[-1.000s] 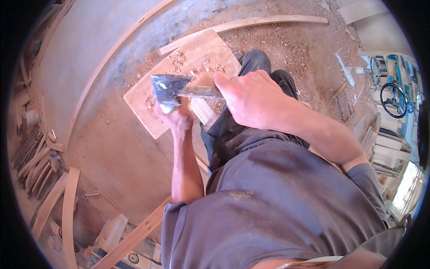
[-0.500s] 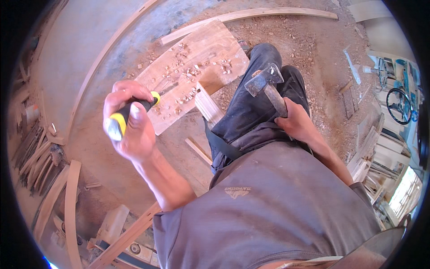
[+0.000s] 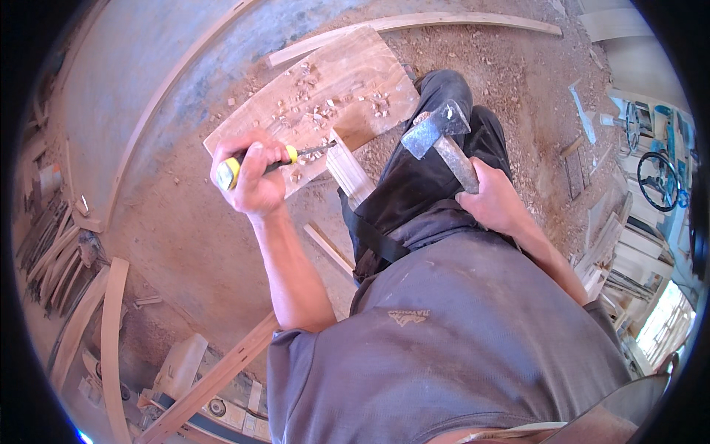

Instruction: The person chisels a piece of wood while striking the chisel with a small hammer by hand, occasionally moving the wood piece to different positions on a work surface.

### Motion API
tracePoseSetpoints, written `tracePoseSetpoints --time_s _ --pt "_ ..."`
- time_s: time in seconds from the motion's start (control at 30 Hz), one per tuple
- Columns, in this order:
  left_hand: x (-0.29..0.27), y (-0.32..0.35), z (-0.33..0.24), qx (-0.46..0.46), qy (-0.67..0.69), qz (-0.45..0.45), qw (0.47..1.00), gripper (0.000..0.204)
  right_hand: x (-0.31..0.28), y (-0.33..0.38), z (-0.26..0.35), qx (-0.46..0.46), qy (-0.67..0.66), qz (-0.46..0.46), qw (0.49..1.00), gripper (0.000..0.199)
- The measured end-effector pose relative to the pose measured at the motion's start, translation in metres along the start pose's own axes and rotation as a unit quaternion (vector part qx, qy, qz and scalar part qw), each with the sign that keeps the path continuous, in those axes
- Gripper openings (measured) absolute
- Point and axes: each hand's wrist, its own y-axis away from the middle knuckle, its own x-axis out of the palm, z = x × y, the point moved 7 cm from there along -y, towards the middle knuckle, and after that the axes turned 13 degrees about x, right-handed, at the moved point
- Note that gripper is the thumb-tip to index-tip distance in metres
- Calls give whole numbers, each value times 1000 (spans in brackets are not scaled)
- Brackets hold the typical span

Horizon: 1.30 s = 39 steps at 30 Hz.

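My left hand (image 3: 254, 169) is closed around the black-and-yellow handle of a chisel (image 3: 314, 150). Its narrow blade points right, and the tip is at the upper end of a pale squared timber (image 3: 347, 172); I cannot tell whether they touch. The timber lies beside my left leg, its far end over a wide wooden board (image 3: 347, 70) strewn with chips. In my right hand (image 3: 491, 194), resting by my lap, is the wooden handle of a hatchet (image 3: 436, 132). The hatchet's grey metal head is above my thigh.
A long curved timber (image 3: 444, 21) lies beyond the board, and another bends along the left. Scrap wood (image 3: 55, 259) is piled at far left. A slotted beam (image 3: 214, 381) lies at lower left. Chips cover the ground. A black steering wheel (image 3: 659, 181) is at far right.
My left hand has moved right and lowered the chisel, bringing its blade to the end of the timber. My right hand and the hatchet have barely moved.
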Motion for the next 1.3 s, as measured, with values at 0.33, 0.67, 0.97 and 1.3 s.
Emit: tracePoseSetpoints --time_s 0.33,0.67,0.97,1.3 --pt "39 -7 27 -41 -150 13 988 2 -65 35 111 -188 -138 -104 967 35" --pt "26 41 37 34 -199 24 979 26 -29 39 171 -327 236 -41 914 33" --pt "-54 22 -5 43 -73 -277 957 10 -48 32 110 -196 3 -93 976 38" --pt "4 20 13 2 -86 -58 995 3 -31 28 100 -183 8 -66 981 36"
